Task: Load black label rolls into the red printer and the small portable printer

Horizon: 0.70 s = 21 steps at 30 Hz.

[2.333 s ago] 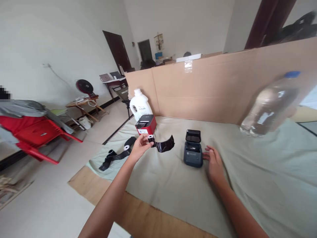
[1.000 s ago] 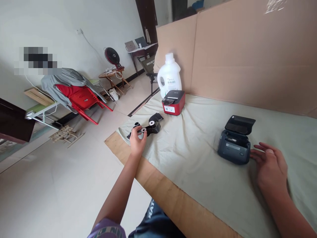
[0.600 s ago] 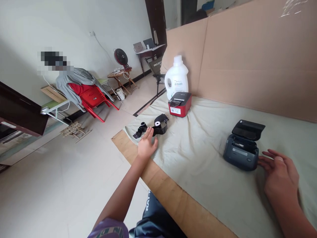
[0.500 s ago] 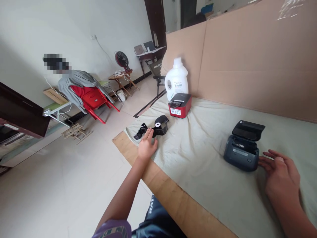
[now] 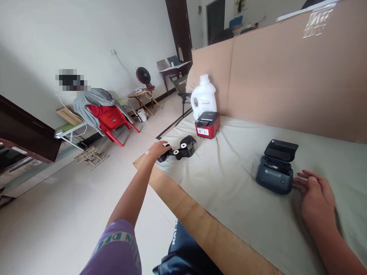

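Observation:
A dark blue-grey portable label printer (image 5: 273, 178) stands on the cloth with its lid (image 5: 282, 151) raised. My right hand (image 5: 317, 194) is beside its right side, fingers loosely spread and holding nothing; fingertips are at the casing. On the left, several small rolls of black strip lie partly unwound. My left hand (image 5: 156, 150) reaches over the leftmost roll (image 5: 167, 145), fingers bent closely around it; the thumb side is hidden. Another roll (image 5: 176, 152) and a third roll (image 5: 184, 146), each with a white core, stand to its right, joined by loose black strip (image 5: 187, 153).
A red and black label printer (image 5: 208, 125) stands behind the rolls, before a white detergent jug (image 5: 203, 97). Cardboard (image 5: 281, 80) walls the table's back. Its wooden edge (image 5: 197, 214) runs nearest me. A person in grey (image 5: 93, 101) sits on a red chair (image 5: 113, 121) across the room.
My left hand has moved left from the middle roll to the leftmost one, uncovering the middle roll. My right hand stays beside the open printer. The view has shifted slightly.

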Each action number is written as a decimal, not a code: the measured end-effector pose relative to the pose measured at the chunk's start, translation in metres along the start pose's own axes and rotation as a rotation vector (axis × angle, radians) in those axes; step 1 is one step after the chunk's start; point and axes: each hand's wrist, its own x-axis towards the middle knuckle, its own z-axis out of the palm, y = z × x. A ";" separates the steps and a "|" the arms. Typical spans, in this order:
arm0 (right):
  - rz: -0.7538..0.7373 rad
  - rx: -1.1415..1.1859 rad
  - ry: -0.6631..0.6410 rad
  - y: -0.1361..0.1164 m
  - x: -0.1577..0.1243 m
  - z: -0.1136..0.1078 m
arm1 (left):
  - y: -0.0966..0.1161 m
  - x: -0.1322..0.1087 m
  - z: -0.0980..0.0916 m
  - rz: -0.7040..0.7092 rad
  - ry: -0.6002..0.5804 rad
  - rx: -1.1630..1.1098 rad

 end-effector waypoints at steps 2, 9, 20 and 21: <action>0.000 0.031 -0.017 -0.001 -0.001 0.000 | 0.006 0.011 -0.016 -0.015 -0.043 0.014; -0.030 -0.038 -0.002 -0.005 -0.009 0.002 | 0.059 -0.021 -0.050 0.176 0.111 -0.294; -0.527 -0.683 -0.575 -0.103 0.017 0.015 | 0.262 -0.142 0.147 0.444 -0.909 -1.131; -0.513 -0.763 -0.597 -0.106 0.024 0.015 | 0.268 -0.144 0.157 0.432 -0.951 -1.157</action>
